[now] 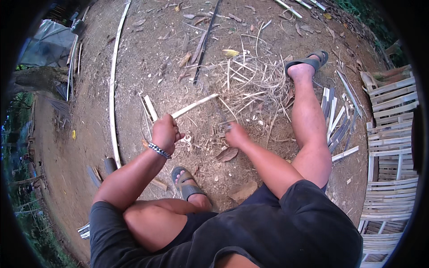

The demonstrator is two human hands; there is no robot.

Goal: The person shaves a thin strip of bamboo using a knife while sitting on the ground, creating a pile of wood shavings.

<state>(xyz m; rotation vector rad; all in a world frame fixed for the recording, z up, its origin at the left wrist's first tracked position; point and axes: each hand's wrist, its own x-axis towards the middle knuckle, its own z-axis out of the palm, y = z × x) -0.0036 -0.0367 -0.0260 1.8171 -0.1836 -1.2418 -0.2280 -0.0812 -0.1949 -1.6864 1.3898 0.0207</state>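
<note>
My left hand (165,134), with a braided bracelet at its wrist, is closed around a pale split-bamboo strip (195,106). The strip's free end points up and to the right over the ground. Lower and to the right, my right hand (237,135) is closed on a thin, dark, blade-like tool (220,111), smeared and hard to make out against the soil. Between the two hands there is a gap. A short pale bamboo piece (150,107) lies just beyond my left hand. Beyond my right hand spreads a tangled heap of bamboo shavings (263,82).
A long bamboo strip (112,89) runs along the ground at left, and a dark thin pole (206,42) lies farther off. Dark and pale strips (336,118) are piled beside my right leg. A slatted bamboo rack (391,147) stands at far right. Sandalled feet flank the work area.
</note>
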